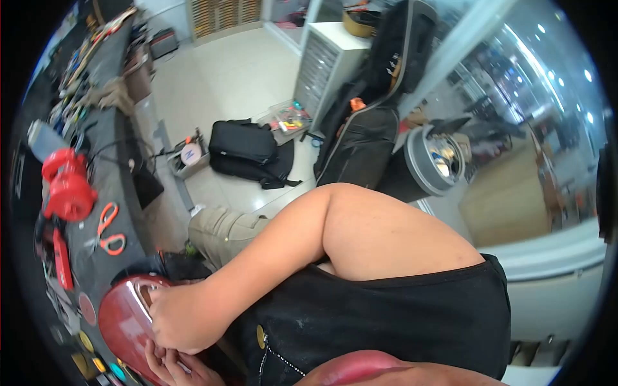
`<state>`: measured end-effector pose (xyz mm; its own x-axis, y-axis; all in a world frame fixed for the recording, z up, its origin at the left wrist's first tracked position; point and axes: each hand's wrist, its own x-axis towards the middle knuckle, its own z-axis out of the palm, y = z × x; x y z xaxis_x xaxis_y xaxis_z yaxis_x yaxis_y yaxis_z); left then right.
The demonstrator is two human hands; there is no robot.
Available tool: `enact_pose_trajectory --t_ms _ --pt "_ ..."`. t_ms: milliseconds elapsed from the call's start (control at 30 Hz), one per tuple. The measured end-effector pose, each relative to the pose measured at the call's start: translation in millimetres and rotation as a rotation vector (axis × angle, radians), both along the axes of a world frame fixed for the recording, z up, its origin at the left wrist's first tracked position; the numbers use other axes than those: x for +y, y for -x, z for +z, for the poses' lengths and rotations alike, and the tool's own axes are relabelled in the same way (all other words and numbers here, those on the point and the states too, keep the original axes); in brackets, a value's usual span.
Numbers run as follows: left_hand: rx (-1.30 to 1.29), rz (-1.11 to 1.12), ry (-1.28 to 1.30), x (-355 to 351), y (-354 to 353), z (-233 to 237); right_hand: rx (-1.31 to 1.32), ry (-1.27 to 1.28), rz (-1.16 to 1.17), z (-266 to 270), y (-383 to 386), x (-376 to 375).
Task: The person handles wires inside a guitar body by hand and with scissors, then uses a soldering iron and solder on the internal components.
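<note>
A glossy dark-red, rounded body (122, 318), which looks like part of a guitar, lies at the bench edge in front of my torso. My right hand (187, 318) is closed over a pale-rimmed opening in its surface. Its fingertips are mostly hidden, so I cannot make out what they pinch. Below it, my left hand (183, 370) curls its fingers around the near edge of the red body, partly cut off by the frame. Orange-handled scissors (111, 230) lie on the bench just beyond the red body.
The dark workbench (106, 161) carries a red machine (67, 186), a red-handled tool (62, 257), a clear bottle (45, 138) and many tools. On the floor are a black bag (241, 148), a bin (428, 161) and standing black gig bags (370, 122) beside a white drawer cabinet (328, 58).
</note>
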<state>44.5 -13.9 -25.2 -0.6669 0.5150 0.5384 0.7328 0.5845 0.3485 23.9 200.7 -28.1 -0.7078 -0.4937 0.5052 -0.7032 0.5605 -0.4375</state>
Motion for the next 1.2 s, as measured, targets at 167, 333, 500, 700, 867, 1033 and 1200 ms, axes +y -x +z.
enact_pose_trajectory --t_ms 167,333,500,700,867,1033,1200 --pt "-0.029 -0.033 -0.186 -30.5 22.7 -52.0 0.104 -0.095 0.005 -2.9 -2.9 -1.6" --pt "0.002 0.034 -0.193 -28.8 17.0 -60.4 0.237 -0.07 -0.018 6.0 -5.2 -1.7" --pt "-0.061 -0.005 -0.201 -28.6 15.6 -51.9 0.238 -0.134 0.046 -3.8 3.8 -7.0" --pt "-0.232 0.12 -0.019 -6.9 -11.1 -10.5 0.175 -0.162 0.159 -1.6 12.8 0.1" --pt "-0.289 0.139 -0.069 -1.9 -13.6 -7.9 0.151 -0.125 0.179 3.8 9.7 4.3" --pt "-0.291 0.085 -0.062 0.7 -10.7 3.6 0.021 -0.144 0.211 -0.7 15.1 7.9" --pt "-0.122 0.147 -0.08 2.9 -5.0 -3.7 -0.301 0.085 0.142 5.3 16.7 16.7"
